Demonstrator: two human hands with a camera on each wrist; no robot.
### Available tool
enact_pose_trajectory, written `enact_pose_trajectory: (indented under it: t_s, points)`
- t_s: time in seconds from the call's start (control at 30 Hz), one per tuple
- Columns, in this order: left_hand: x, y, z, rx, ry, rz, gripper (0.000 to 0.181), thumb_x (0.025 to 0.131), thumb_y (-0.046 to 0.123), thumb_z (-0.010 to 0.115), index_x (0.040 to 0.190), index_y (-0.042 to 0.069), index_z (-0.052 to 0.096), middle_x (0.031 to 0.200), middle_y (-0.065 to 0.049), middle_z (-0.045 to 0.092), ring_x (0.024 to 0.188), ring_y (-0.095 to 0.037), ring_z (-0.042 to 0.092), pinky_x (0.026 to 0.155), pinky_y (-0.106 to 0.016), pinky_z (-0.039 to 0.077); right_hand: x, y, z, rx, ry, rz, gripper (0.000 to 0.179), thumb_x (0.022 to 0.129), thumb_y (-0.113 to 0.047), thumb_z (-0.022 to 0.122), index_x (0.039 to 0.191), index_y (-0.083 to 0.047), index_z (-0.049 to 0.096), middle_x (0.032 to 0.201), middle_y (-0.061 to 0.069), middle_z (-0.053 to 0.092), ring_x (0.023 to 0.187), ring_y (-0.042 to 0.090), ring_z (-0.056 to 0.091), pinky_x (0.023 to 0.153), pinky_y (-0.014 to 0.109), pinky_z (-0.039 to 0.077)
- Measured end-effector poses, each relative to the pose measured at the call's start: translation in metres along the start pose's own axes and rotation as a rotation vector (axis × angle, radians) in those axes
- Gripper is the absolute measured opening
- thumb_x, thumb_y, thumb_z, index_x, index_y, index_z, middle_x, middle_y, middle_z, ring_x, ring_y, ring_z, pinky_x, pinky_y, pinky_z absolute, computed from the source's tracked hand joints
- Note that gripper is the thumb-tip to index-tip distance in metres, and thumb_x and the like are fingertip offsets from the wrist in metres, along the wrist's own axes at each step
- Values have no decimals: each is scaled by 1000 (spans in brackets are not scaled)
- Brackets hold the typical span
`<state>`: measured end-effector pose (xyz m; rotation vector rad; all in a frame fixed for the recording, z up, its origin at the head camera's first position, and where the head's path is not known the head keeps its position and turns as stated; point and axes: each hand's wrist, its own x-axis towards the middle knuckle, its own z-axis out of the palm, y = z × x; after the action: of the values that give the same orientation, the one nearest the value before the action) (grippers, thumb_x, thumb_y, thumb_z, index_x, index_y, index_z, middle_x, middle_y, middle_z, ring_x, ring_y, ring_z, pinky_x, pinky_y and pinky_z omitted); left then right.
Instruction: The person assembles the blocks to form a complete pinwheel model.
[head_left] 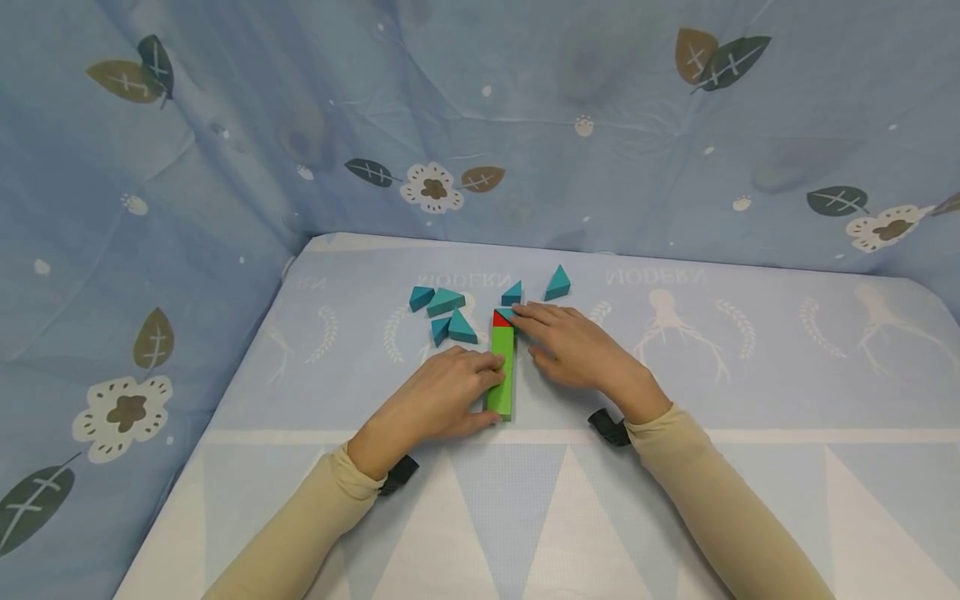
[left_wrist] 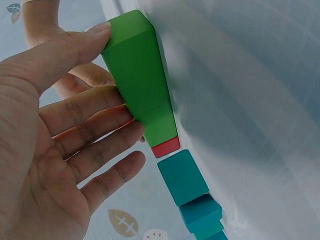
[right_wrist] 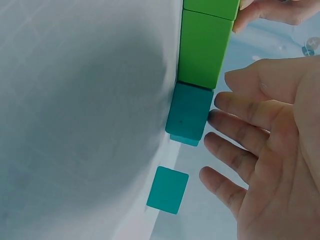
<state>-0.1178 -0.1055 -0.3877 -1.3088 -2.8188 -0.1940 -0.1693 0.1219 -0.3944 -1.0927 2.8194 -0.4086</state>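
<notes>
Bright green blocks [head_left: 503, 343] lie end to end in a row on the tabletop. My left hand [head_left: 442, 392] rests against their left side, thumb at the near end and fingers fairly straight along the green. At the far end sits a red triangular block [head_left: 498, 319], and beside it a teal triangular block [right_wrist: 191, 111] completes a square outline. The fingertips of my right hand [head_left: 573, 346] touch that teal block from the right, fingers extended. In the right wrist view a seam shows between two green blocks [right_wrist: 204, 47].
Several loose teal triangular blocks [head_left: 446, 301] lie in a group left of the row's far end. Another teal triangle [head_left: 512, 293] is just beyond the row, and one [head_left: 558, 284] stands farther right. A patterned blue cloth [head_left: 525, 125] hangs behind the table.
</notes>
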Motion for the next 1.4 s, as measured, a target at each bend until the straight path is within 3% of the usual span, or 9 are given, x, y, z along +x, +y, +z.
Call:
enact_pose_trajectory:
  t_s: [0.43, 0.87, 1.4]
  points:
    - [0, 0, -1, 2, -4, 1, 52, 80, 43, 79, 117, 7, 72, 127, -5, 66, 114, -20, 64, 101, -35, 48, 1, -1, 0, 5, 0, -2, 52, 97, -17, 59, 146, -7, 46, 154, 8, 41, 142, 28, 39, 114, 50, 35]
    - [0, 1, -1, 13, 1, 5, 51, 80, 43, 79, 117, 8, 72, 126, -5, 66, 112, -21, 64, 101, -35, 48, 3, -3, 6, -17, 66, -89, 50, 97, -9, 56, 146, -7, 46, 153, 10, 42, 140, 29, 41, 112, 50, 37]
    - [0, 2, -2, 6, 1, 5, 52, 80, 43, 79, 117, 7, 72, 127, -5, 66, 114, -21, 64, 101, -35, 48, 4, -6, 6, -19, 55, -77, 49, 96, -12, 58, 144, -6, 49, 152, 10, 43, 139, 30, 41, 111, 50, 38]
